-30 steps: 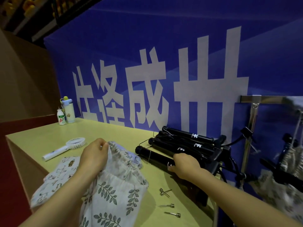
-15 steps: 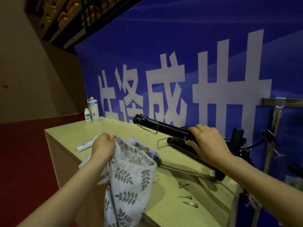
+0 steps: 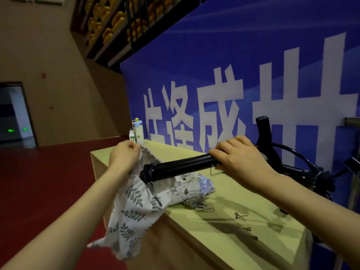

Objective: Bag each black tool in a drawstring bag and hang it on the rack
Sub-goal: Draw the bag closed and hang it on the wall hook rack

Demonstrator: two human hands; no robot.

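My right hand (image 3: 240,161) grips a long black tube-shaped tool (image 3: 175,167) and holds it level above the table, its capped end pointing left at the mouth of a leaf-print drawstring bag (image 3: 132,209). My left hand (image 3: 124,155) pinches the bag's upper rim and holds it up; the bag's body hangs over the table's front left edge. The tool's tip is at the bag's opening. More black tools (image 3: 303,172) lie at the right behind my right wrist. A bit of the metal rack bar (image 3: 351,121) shows at the right edge.
A pale wooden table (image 3: 224,221) carries a pile of other print bags (image 3: 196,190), several small metal needles (image 3: 241,216), and two bottles (image 3: 137,131) at its far corner. A blue banner stands behind. Red floor lies to the left.
My right hand lifted one black tool off the pile and swung it left to the bag's mouth. My left hand raised the bag's rim. The camera turned left.
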